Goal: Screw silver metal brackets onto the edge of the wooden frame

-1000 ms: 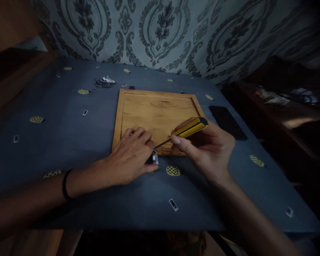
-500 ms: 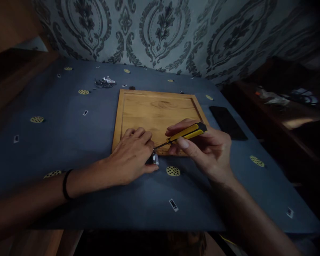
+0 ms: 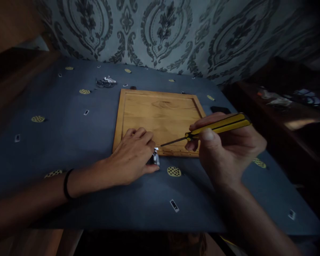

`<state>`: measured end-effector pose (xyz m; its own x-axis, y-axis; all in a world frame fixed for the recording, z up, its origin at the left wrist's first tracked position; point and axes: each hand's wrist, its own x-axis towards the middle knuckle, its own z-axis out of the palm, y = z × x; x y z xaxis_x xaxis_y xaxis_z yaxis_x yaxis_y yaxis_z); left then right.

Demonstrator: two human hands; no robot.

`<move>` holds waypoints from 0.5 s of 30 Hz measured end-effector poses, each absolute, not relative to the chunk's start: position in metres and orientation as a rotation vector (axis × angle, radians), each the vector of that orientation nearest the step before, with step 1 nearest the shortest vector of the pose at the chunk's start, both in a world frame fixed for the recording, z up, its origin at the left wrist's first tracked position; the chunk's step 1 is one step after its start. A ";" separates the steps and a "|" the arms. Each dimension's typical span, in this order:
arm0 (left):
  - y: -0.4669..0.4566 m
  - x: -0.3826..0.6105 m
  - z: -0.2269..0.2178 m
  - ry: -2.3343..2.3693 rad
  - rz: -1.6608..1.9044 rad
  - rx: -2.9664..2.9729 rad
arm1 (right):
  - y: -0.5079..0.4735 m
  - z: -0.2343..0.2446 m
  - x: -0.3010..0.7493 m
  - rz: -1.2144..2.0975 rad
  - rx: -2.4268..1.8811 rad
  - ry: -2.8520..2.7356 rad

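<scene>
A framed wooden panel lies flat on the table. At its near edge my left hand is closed round a small shiny metal hinge, fingers over the panel and thumb on the near side; part of the hinge is hidden under the fingers. My right hand grips a yellow and black screwdriver by its handle. The screwdriver points left, and its tip is just right of the hinge, apart from it, above the panel. A row of small holes shows along the panel's near edge.
Small metal parts lie at the back left of the patterned blue tablecloth. Behind my right hand is a black phone-like slab. A dark shelf with clutter stands at the right, and a patterned wall rises behind.
My right hand has drawn back to the right with the screwdriver, so its tip has left the hinge. It now covers more of the black slab. My left hand stays in place.
</scene>
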<state>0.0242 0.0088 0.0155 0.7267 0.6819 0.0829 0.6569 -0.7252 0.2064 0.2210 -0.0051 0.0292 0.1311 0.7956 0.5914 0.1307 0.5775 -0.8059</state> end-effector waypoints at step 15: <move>0.008 0.024 0.016 1.091 0.249 2.811 | -0.006 0.035 0.215 0.701 -1.050 -1.456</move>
